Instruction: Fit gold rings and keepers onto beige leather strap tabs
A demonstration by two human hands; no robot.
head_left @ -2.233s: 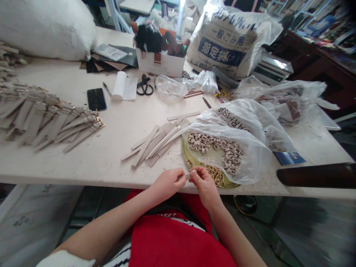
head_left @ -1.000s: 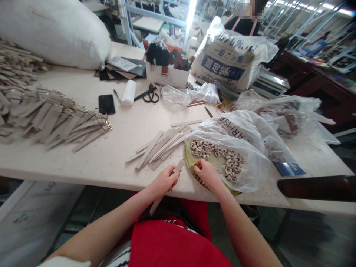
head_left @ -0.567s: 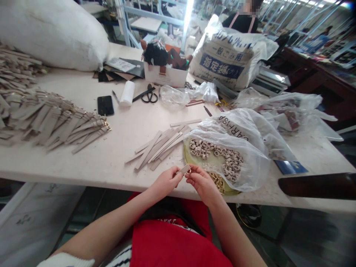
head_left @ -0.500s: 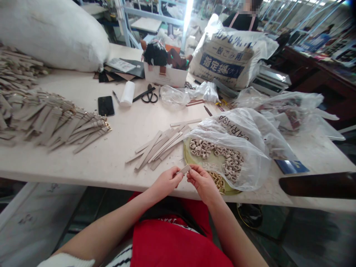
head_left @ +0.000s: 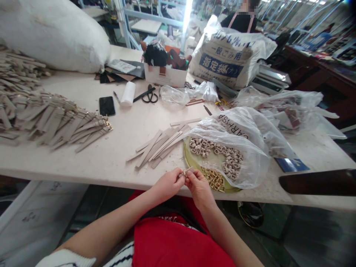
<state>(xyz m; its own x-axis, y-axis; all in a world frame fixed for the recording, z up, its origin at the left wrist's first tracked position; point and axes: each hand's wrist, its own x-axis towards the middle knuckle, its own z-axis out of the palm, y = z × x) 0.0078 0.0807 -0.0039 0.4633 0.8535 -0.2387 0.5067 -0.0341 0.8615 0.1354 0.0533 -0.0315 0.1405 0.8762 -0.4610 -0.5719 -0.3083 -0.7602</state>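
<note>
My left hand (head_left: 172, 180) and my right hand (head_left: 198, 182) meet over the table's front edge, fingertips pinched close together. Between them is a short beige strap (head_left: 190, 169), its end sticking up by the right fingertips. A small gold buckle shows at the strap, partly hidden by the fingers. Just right of my hands is a yellow-green tray (head_left: 187, 158) under clear plastic. Gold buckles (head_left: 215, 180) lie at its near side, and beige loops (head_left: 233, 165) are heaped farther in. Several loose beige straps (head_left: 161, 144) are spread left of the tray.
A large pile of buckled straps (head_left: 52, 118) covers the left side. Farther back are a phone (head_left: 106, 106), a white roll (head_left: 128, 94), black scissors (head_left: 150, 97) and a white box (head_left: 167, 76). A printed sack (head_left: 222, 55) stands behind; a dark brown bar (head_left: 319, 183) juts in at right.
The strap between my hands has turned, and a gold buckle now shows at it. Both hands have shifted slightly down, uncovering more of the buckles on the tray.
</note>
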